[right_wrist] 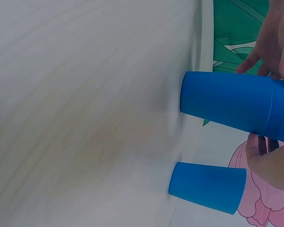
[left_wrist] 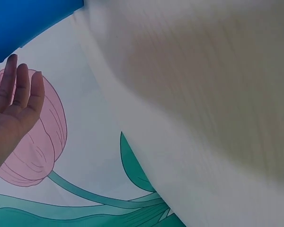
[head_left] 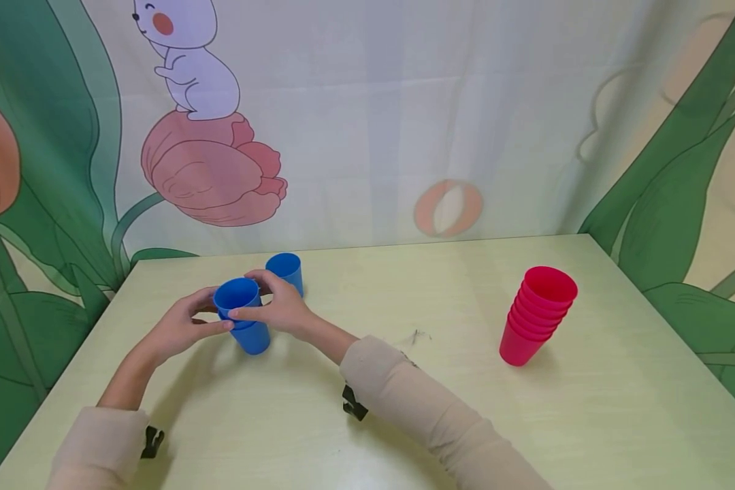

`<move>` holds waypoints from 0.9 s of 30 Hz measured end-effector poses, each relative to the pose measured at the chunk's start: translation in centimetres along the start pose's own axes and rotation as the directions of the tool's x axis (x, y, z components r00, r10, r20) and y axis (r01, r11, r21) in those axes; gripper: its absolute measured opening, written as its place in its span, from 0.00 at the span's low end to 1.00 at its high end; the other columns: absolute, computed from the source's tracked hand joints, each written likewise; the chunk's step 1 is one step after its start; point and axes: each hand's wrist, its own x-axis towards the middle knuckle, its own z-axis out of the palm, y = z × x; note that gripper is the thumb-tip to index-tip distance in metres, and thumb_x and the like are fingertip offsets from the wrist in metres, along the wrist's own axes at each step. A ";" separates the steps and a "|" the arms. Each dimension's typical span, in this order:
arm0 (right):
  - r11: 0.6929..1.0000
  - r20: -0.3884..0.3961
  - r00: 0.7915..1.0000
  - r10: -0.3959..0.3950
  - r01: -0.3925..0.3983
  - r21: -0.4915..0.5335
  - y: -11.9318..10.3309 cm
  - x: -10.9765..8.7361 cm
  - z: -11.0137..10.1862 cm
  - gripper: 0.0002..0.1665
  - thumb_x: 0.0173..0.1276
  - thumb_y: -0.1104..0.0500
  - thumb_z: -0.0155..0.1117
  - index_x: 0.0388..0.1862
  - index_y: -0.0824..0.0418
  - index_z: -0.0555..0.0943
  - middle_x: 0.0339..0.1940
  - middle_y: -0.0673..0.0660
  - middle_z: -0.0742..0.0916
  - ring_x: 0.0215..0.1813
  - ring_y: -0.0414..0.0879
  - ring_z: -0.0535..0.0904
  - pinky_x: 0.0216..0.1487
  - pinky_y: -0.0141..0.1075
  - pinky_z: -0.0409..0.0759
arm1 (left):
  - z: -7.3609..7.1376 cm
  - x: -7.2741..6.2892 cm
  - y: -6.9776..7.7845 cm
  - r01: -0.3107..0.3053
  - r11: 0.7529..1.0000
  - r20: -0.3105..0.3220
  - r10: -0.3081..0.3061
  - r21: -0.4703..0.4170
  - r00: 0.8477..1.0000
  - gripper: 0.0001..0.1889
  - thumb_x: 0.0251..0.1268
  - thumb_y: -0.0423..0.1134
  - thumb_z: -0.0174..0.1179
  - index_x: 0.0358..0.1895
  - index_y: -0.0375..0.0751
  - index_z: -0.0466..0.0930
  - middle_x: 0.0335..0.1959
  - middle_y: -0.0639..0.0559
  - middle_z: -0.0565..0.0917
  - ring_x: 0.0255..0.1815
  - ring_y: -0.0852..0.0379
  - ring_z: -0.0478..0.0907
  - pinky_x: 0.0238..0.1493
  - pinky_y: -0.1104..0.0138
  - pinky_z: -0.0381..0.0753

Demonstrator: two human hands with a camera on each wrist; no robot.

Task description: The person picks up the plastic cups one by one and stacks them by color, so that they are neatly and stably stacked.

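Observation:
Two nested blue cups (head_left: 254, 339) stand upright on the table's left side, the upper one's rim showing above the lower. From the right, my right hand (head_left: 284, 307) grips the upper cup, thumb across its front and fingers behind. My left hand (head_left: 180, 327) is at the cups' left side, its thumb tip and fingertips right at the wall. In the left wrist view, the left hand's (left_wrist: 14, 106) fingers are extended below the blue cup (left_wrist: 28, 23). Another blue cup (head_left: 290, 271) stands just behind my right hand; the right wrist view shows this cup (right_wrist: 208, 187) beside the stack.
A leaning-looking stack of several red cups (head_left: 520, 344) stands on the right of the pale table (head_left: 416, 408). Behind the table hangs a printed curtain (head_left: 367, 136) with flowers and leaves. Dark marks (head_left: 418, 337) lie on the tabletop near the middle.

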 end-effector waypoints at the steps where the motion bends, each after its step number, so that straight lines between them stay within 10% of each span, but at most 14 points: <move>1: 1.000 0.000 1.000 0.005 -0.005 0.000 0.0 0.0 0.0 0.38 0.54 0.51 0.69 0.63 0.55 0.66 0.54 0.50 0.77 0.51 0.38 0.70 0.46 0.32 0.72 | 0.0 -0.1 0.0 0.001 1.000 -0.001 -0.001 0.003 1.000 0.33 0.59 0.41 0.60 0.65 0.32 0.58 0.57 0.32 0.70 0.56 0.36 0.67 0.50 0.46 0.71; 27: 0.998 -0.045 0.999 -0.025 0.022 -0.058 0.5 -0.2 -1.5 0.38 0.56 0.49 0.67 0.64 0.55 0.66 0.58 0.54 0.76 0.57 0.45 0.71 0.49 0.31 0.74 | 0.0 -0.7 -0.3 0.007 1.000 -0.023 -0.007 -0.030 1.000 0.31 0.61 0.40 0.58 0.64 0.30 0.59 0.55 0.32 0.72 0.55 0.37 0.69 0.52 0.47 0.70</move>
